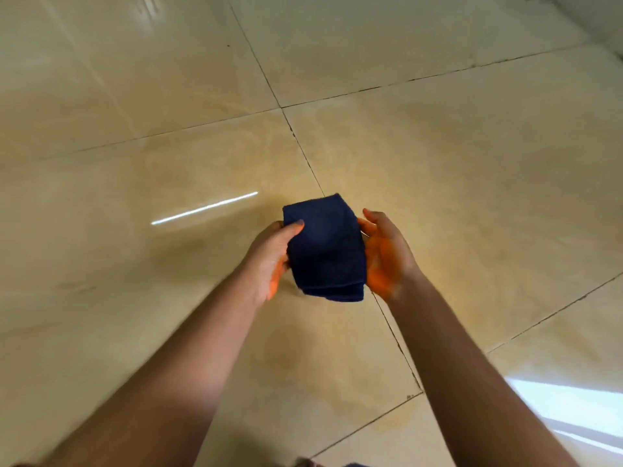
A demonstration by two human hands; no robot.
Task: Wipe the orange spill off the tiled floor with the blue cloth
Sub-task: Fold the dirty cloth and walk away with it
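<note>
A folded dark blue cloth (324,247) is held above the tiled floor at the middle of the head view. My left hand (271,259) grips its left edge, thumb on top. My right hand (386,254) cups its right edge with the palm turned inward and the fingers spread. Both palms are stained orange. A faint orange smear (303,362) tints the glossy beige tiles below and around the cloth, reaching toward the bottom of the view near a tile joint.
Dark grout lines (305,156) cross the tiled floor diagonally. A bright light streak (205,207) reflects on the tile to the left. A patch of window glare (573,406) lies at the lower right. A wall base (603,25) shows at the top right corner.
</note>
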